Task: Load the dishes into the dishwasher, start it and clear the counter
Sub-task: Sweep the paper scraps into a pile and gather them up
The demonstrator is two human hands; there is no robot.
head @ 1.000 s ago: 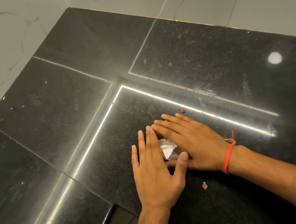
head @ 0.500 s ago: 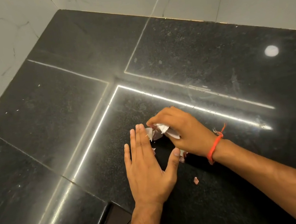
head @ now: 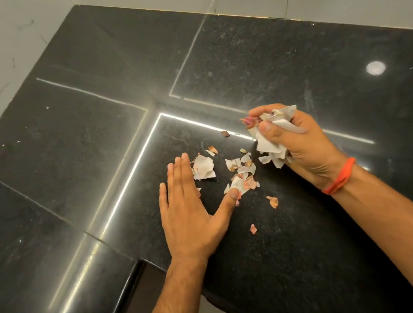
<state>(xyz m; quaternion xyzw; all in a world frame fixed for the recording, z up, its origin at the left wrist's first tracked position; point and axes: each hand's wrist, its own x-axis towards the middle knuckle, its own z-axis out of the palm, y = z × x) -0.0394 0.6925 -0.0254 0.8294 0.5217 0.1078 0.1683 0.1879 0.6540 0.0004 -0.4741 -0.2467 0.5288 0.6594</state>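
Your right hand [head: 302, 139] has lifted, grip clamped on scraps [head: 270, 144]; more scraps [head: 240, 175] lie uncovered below it. Left hand [head: 192, 212] flat, fingers apart, on the desk [head: 95, 173].

Partly hidden: white scraps [head: 270, 144] gripped in the right hand [head: 303, 150], bunched behind its thumb and curled fingers; how much it holds cannot be told.
Partly covered: one loose scrap [head: 240, 183] under the left hand [head: 191, 220] thumb tip.
Too small to identify: pinkish flecks [head: 253, 229] near the right wrist; material unclear.
Cut off: both forearms at the bottom edge; black counter [head: 67, 163] at the left and right edges.
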